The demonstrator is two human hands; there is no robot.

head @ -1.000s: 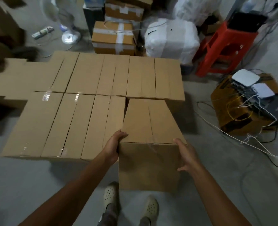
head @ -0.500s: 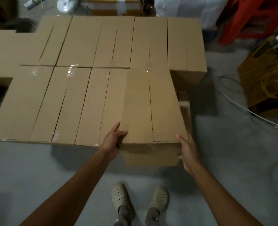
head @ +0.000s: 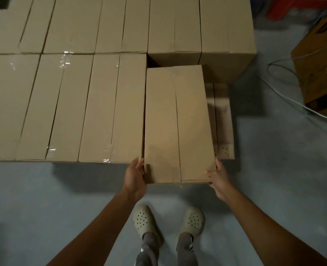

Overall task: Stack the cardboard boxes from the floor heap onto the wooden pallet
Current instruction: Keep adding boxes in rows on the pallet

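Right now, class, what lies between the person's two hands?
In the head view, the cardboard box being set down: the left hand grips its near left corner and the right hand its near right corner.

Nine cardboard boxes (head: 178,121), two hands (head: 134,177), two clogs (head: 145,220), one wooden pallet (head: 224,120)

Left hand (head: 135,176), right hand (head: 217,176), gripping

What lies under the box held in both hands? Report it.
Beside the held box, a strip of wooden pallet shows at its right edge, so boards likely run beneath. The box covers the rest. Left hand and right hand grip its near corners.
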